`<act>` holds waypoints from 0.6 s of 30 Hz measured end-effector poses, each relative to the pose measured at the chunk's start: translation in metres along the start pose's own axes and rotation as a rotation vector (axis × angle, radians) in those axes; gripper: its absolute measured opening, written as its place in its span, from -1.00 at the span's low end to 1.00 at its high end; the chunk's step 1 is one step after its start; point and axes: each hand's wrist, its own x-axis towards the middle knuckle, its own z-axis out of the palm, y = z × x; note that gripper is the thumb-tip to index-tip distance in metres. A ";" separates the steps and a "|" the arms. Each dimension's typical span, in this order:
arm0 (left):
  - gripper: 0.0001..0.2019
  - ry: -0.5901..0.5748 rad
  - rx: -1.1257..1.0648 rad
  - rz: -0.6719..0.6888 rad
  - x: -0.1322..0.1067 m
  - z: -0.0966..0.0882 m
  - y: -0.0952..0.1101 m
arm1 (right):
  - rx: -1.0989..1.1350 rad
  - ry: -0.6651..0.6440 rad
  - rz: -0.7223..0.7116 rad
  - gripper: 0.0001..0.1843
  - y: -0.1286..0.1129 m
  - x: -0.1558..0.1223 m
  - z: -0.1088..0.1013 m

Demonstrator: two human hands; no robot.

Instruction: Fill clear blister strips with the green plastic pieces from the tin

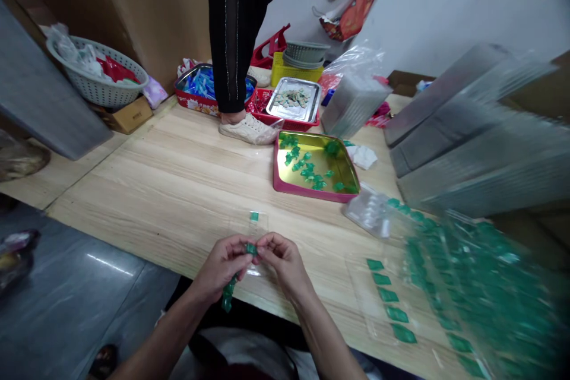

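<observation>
My left hand (222, 264) and my right hand (280, 258) meet over the near edge of a low wooden platform (178, 184). Both pinch a strip of small green pieces (240, 273); its tail hangs down below my left hand. Just beyond my fingers lies a clear plastic strip (255, 222) with one green piece in it. A pink tray with a gold inside (314, 166) holds several loose green pieces farther back. At my right, clear strips filled with green pieces (392, 303) lie in a pile.
A person in black trousers and a white shoe (247, 127) stands on the platform's far side. Behind are a steel tray (294, 98), a red tray of blue items (200, 86), a white basket (100, 71), and stacked clear packs (467, 130) at right.
</observation>
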 end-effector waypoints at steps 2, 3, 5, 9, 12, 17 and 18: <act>-0.80 0.005 0.044 0.009 0.000 0.001 -0.002 | -0.095 -0.015 -0.046 -0.80 -0.002 -0.004 -0.001; -0.80 0.002 0.068 0.013 0.000 0.001 -0.003 | -0.149 -0.027 -0.071 -0.79 -0.003 -0.006 -0.003; -0.80 -0.015 0.117 0.005 0.000 0.002 -0.004 | -0.229 -0.055 -0.097 -0.78 -0.005 -0.010 -0.006; -0.84 -0.031 0.208 -0.002 -0.001 0.004 -0.007 | -0.165 -0.114 0.003 -0.77 -0.005 -0.016 -0.012; -0.85 -0.013 0.234 0.006 -0.001 0.004 -0.009 | -0.040 -0.118 0.081 -0.75 -0.002 -0.019 -0.014; -0.83 0.032 0.183 -0.009 0.000 0.003 -0.012 | 0.055 -0.103 0.119 -0.74 0.002 -0.019 -0.014; -0.83 0.038 0.169 -0.009 0.000 0.004 -0.012 | 0.063 -0.102 0.126 -0.73 0.002 -0.018 -0.014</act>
